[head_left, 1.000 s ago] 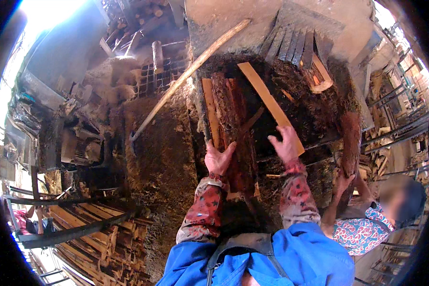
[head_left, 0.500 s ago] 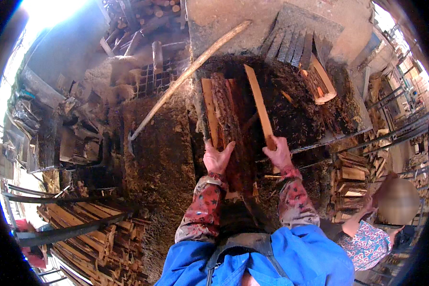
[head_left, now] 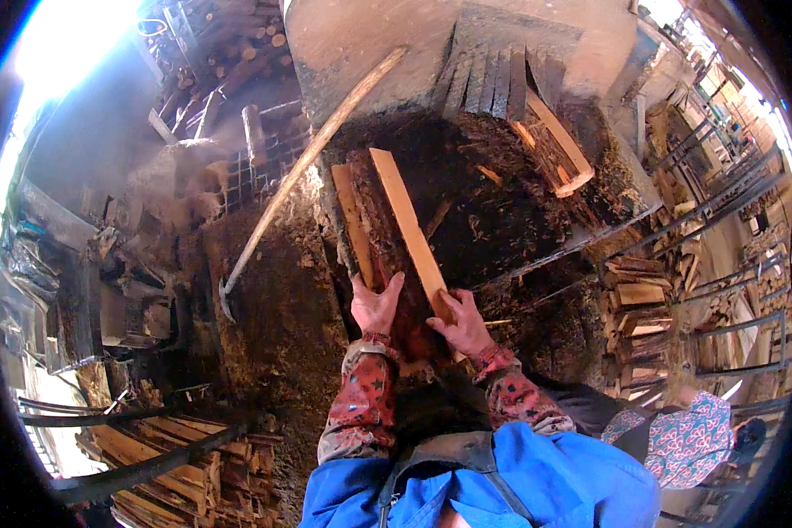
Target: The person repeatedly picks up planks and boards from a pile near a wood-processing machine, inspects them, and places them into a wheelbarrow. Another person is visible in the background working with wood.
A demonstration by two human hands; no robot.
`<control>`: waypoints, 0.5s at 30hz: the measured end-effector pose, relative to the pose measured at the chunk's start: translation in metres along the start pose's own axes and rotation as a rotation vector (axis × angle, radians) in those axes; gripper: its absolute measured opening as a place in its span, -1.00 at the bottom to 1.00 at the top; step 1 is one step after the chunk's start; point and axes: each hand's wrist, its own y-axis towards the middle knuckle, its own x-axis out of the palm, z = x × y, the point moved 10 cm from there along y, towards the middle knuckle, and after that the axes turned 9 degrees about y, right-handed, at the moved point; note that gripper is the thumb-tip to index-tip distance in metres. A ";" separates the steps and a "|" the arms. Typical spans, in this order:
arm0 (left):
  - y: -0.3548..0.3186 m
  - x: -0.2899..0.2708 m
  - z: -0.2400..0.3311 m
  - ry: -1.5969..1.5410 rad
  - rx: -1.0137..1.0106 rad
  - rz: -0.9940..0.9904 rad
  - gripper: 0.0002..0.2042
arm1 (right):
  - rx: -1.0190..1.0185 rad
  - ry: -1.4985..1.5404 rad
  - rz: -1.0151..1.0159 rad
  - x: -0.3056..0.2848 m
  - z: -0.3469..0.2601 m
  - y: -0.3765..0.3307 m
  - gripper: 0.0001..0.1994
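A dark reddish log lies lengthwise on a dirty, bark-strewn work surface. My left hand presses flat on its near end, fingers spread. A pale split plank leans against the log's right side, and my right hand grips its near end. Another thin pale slab lies along the log's left side.
A long wooden handle with a metal hook slants across the left. Split firewood lies at the back right. Stacked boards fill metal racks on the right, more firewood at lower left. Another person in patterned clothing crouches at lower right.
My right hand has brought the pale plank leftward, from lying apart at an angle to resting against the log. My left hand stayed on the log. The person at right shifted lower.
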 end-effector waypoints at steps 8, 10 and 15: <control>0.004 0.006 -0.014 0.035 0.018 0.028 -0.32 | 0.067 -0.007 -0.020 0.004 0.005 -0.005 -0.26; 0.000 0.004 -0.006 0.035 0.014 0.021 -0.32 | 0.070 0.010 -0.009 0.003 0.007 -0.006 -0.27; 0.005 0.006 -0.019 -0.074 0.036 0.023 -0.33 | 0.031 0.011 0.009 0.006 -0.001 -0.006 -0.28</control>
